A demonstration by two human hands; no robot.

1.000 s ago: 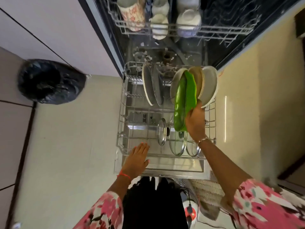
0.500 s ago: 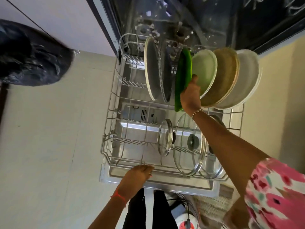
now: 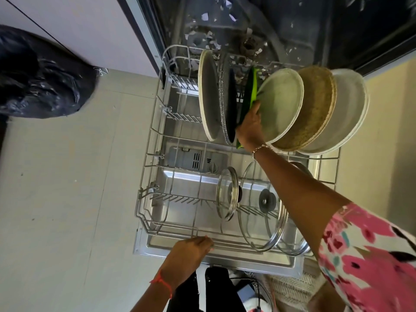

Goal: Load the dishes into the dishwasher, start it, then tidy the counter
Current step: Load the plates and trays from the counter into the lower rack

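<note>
The dishwasher's lower rack (image 3: pixel 155 136) is pulled out over the open door (image 3: pixel 225 258). My right hand (image 3: pixel 249 124) grips a green plate (image 3: pixel 251 91) that stands on edge in the rack's back row, between a dark speckled plate (image 3: pixel 226 102) and a pale green plate (image 3: pixel 281 104). A grey plate (image 3: pixel 208 95) stands furthest left; a tan plate (image 3: pixel 315 109) and a white plate (image 3: pixel 346 113) lean at the right. Glass lids (image 3: pixel 261 210) stand in the front row. My left hand (image 3: pixel 189 251) rests on the rack's front edge, fingers curled over the wire.
A black rubbish bag (image 3: pixel 40 75) lies on the floor at the left by a white cabinet front (image 3: pixel 78 25). Pale floor tiles (image 3: pixel 67 188) surround the door. The dark tub interior (image 3: pixel 270 23) is at the top. A cable and small items (image 3: pixel 249 291) sit by my legs.
My right hand has carried the green plate down and back into the slot between the dark and pale green plates. The view has moved closer; my left hand stays at the rack's front edge.
</note>
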